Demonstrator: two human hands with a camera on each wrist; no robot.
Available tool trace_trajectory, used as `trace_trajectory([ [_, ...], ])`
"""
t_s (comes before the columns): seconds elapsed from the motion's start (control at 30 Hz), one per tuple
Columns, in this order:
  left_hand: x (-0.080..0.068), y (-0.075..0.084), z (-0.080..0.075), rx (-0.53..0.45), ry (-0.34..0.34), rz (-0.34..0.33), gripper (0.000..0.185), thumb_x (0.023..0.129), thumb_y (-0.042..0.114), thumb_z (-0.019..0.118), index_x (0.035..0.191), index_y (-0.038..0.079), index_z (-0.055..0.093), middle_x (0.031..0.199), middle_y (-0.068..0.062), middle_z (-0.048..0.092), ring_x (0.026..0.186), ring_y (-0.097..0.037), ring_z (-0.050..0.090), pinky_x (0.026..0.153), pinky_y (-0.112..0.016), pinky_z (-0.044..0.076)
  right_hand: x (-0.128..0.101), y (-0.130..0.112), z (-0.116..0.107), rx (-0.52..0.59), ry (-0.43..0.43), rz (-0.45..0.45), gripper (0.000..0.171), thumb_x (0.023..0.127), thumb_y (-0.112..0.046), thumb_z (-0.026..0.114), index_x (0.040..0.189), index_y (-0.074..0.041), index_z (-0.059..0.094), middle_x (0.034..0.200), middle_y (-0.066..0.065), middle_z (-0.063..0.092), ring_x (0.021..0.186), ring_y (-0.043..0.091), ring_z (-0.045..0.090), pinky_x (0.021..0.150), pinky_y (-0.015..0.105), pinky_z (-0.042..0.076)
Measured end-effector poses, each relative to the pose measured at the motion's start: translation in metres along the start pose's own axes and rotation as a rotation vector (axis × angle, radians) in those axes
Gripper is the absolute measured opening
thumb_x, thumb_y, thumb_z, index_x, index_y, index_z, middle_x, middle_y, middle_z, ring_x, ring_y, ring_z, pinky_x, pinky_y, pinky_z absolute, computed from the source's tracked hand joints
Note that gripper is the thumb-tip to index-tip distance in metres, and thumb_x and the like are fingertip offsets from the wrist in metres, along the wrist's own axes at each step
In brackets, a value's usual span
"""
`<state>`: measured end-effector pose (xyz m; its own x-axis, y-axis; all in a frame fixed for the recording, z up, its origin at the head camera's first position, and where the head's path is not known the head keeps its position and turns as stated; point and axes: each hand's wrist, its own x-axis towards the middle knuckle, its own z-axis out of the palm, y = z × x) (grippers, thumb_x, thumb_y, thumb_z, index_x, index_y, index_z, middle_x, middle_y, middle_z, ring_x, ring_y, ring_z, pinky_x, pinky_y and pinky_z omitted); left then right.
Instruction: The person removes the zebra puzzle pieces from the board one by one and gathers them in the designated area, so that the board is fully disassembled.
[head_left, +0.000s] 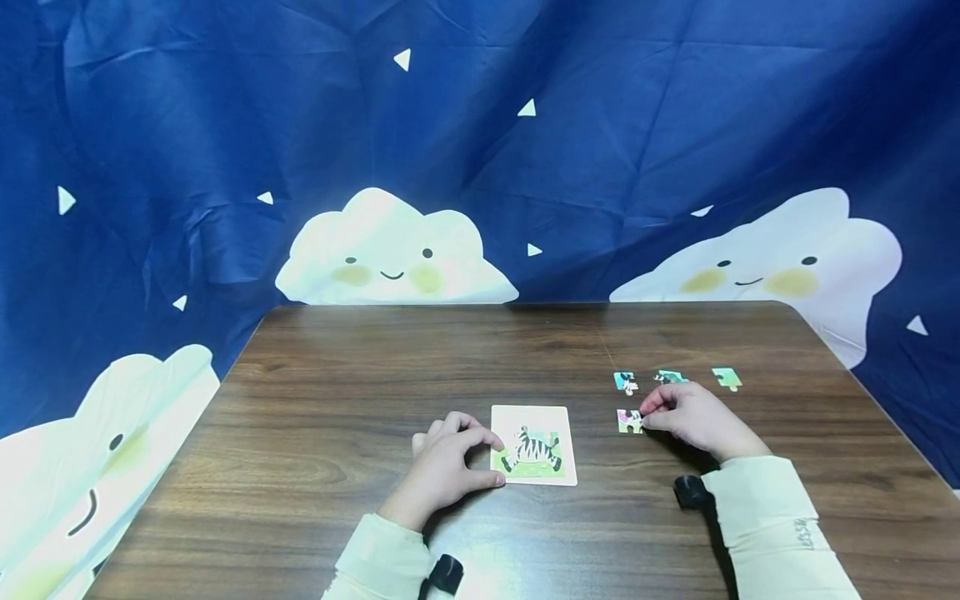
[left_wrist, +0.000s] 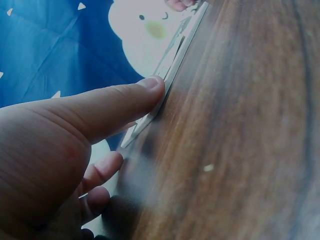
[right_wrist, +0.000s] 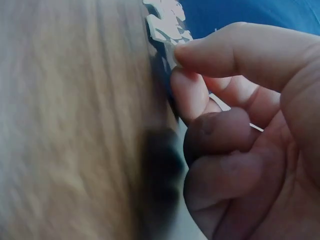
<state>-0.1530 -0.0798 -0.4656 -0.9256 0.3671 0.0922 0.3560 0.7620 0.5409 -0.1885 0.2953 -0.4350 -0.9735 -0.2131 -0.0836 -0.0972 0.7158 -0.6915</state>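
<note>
Puzzle tray (head_left: 528, 413) holds zebra picture (head_left: 534, 451); your left hand (head_left: 447, 465) touches edge, grip loose; right hand (head_left: 697, 418) pinches puzzle piece (head_left: 625, 419); sleeve lettering (head_left: 803, 534) unreadable.

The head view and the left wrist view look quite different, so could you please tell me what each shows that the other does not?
Only the head view shows a readable zebra picture on the puzzle board, and four loose puzzle pieces to its right.

Only the left wrist view shows a small pale spot on the wood and the board's side edge close up.

Both show the left hand at the board, the right hand (only partly in the wrist view), the tabletop and the blue backdrop.
</note>
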Motion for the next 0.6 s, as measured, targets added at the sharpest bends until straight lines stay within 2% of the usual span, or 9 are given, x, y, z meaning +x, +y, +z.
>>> trace_trajectory([
  [0.17, -0.0004, 0.0008, -0.0006, 0.001, 0.001, -0.002, 0.036, 0.07, 0.048, 0.086, 0.102, 0.039, 0.071, 0.116, 0.006, 0.053, 0.101, -0.019, 0.046, 0.08, -0.045, 0.028, -0.0011, 0.0048, -0.0043, -0.057, 0.003, -0.008, 0.01, 0.084, -0.013, 0.073, 0.091, -0.006, 0.071, 0.084, -0.001, 0.065, 0.081, 0.014, 0.055, 0.073, 0.03, 0.043],
  [0.5, -0.0006, 0.0024, -0.0019, 0.002, -0.004, -0.003, 0.036, 0.071, 0.047, 0.085, 0.103, 0.038, 0.072, 0.117, 0.005, 0.053, 0.102, -0.02, 0.046, 0.08, -0.046, 0.028, 0.0, 0.0088, -0.0063, -0.04, -0.009, 0.005, 0.011, 0.083, -0.012, 0.072, 0.091, -0.005, 0.071, 0.084, 0.0, 0.065, 0.08, 0.016, 0.055, 0.073, 0.03, 0.043],
  [0.6, -0.0007, 0.0023, -0.0019, 0.002, -0.005, -0.001, 0.036, 0.071, 0.047, 0.085, 0.103, 0.038, 0.072, 0.117, 0.006, 0.053, 0.102, -0.019, 0.046, 0.08, -0.046, 0.028, 0.0, 0.0087, -0.0065, -0.031, -0.006, 0.011, 0.011, 0.084, -0.012, 0.072, 0.092, -0.004, 0.071, 0.083, 0.0, 0.065, 0.076, 0.016, 0.054, 0.068, 0.029, 0.043],
])
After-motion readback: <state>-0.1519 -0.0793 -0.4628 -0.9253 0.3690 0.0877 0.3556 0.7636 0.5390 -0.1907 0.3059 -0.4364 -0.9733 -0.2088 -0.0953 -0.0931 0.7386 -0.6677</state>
